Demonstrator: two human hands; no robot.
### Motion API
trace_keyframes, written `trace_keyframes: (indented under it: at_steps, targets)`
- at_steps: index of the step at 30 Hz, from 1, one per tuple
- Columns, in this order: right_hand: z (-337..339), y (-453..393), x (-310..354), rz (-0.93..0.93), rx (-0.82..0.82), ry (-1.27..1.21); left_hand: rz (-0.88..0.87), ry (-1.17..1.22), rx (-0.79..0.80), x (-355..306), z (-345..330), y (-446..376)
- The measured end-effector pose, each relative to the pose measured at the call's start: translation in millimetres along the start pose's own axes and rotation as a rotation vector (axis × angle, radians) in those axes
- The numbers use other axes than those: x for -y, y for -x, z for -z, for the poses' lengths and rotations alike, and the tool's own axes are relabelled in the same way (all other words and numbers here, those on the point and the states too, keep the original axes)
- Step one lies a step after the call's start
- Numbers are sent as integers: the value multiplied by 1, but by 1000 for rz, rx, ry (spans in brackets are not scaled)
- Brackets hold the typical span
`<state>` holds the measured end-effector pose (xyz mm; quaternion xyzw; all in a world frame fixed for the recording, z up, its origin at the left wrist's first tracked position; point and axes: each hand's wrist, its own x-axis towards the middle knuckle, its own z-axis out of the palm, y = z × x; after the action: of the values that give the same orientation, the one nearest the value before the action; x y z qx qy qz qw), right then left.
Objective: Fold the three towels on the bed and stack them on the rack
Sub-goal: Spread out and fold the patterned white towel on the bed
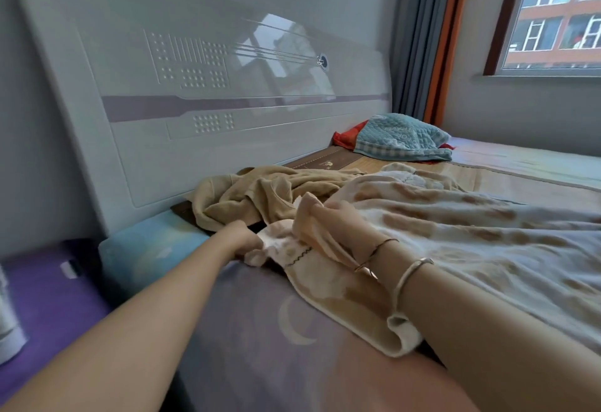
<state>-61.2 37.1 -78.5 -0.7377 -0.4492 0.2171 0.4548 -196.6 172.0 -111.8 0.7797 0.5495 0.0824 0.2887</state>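
Towel (422, 226) edge apparently in both hands' fingers (250, 242).

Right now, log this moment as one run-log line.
stage: first fold starting | left hand: grips patterned towel edge | right hand: grips same towel | tan towel: crumpled by headboard | rack: unseen

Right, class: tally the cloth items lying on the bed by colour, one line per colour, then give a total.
Tan, plain: 1, the tan towel
Cream with tan patches: 1, the patterned towel, gripped by both hands
Teal quilted: 1, the teal cloth
Red: 1, the red cloth
Total: 4
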Motion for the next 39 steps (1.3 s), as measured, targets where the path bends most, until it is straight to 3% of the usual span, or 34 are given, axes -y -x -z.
trace_keyframes:
  at_steps: [5, 10, 12, 14, 16, 21, 26, 29, 32, 35, 37, 39]
  targets:
    - [-43, -6, -7, 150, -133, 121, -143, 409, 61, 6, 4, 3]
    - [-61, 2, 1, 364, -514, -277, -210, 508, 29, 6, 5, 13]
    - [-64, -4, 4, 414, -420, -169, -198, 516, 32, 11, 4, 11]
    - [-67, -14, -5, 350, -216, 143, -168, 557, 65, 15, -1, 8]
    - [-70, -16, -19, 291, -80, 288, -143, 594, 71, 18, -6, 4]
    - [-67, -6, -30, 236, 85, 264, -14, 699, 68, 14, -9, 1]
    - [-34, 22, -30, 170, 220, 315, -14, 561, 115, 1, -13, 13]
    - [0, 48, -39, 186, 96, 560, -62, 578, 95, -14, -14, 27]
    - [51, 66, -65, -17, -139, 672, -108, 661, 83, -36, -20, 43]
    - [94, 84, -94, -158, -73, 683, -214, 689, 95, -54, -29, 62]
    - [106, 94, -117, -185, 47, 753, -289, 749, 152, -65, -40, 75]
    - [116, 100, -135, -164, 36, 793, -322, 843, 220, -75, -57, 88]
